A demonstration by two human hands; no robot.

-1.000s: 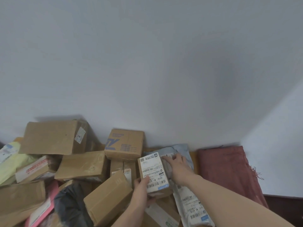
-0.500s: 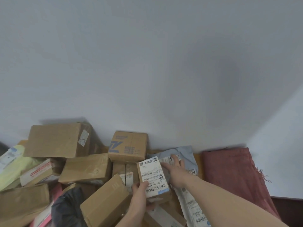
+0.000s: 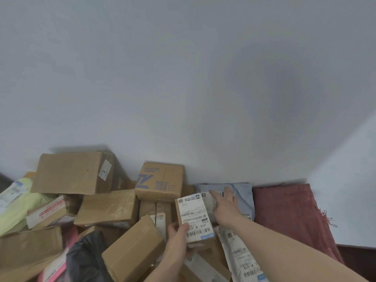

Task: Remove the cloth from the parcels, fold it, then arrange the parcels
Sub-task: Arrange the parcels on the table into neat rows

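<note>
My left hand [image 3: 178, 238] grips the near edge of a small brown cardboard parcel with a white shipping label [image 3: 194, 217], thumb curled over the label's lower left corner, holding it tilted above the heap. My right hand [image 3: 224, 207] reaches farther, fingers straight and slightly spread, resting flat on a pale blue-grey plastic mailer bag [image 3: 242, 197] that lies against the white wall [image 3: 183, 78]. The folded dark red cloth with a fringed edge [image 3: 291, 214] sits at the far right, just beside the mailer and clear of the parcels. Left of the held parcel stands a square cardboard box printed in blue [image 3: 160, 181], with a large slanted letter mark and blurred lines of text. Farther left, a large plain cardboard box [image 3: 71, 173] leans against the wall and carries a small white sticker. A flat taped cardboard box [image 3: 107, 208] lies below it, and a tilted cardboard box [image 3: 132, 251] crowds my left wrist. A black plastic bag [image 3: 85, 259], a pale yellow-green mailer [image 3: 16, 208] and a white mailer with barcodes [image 3: 242, 255] fill the near edge. On the held label, barcodes and "M1" are legible; the rest is too small.
</note>
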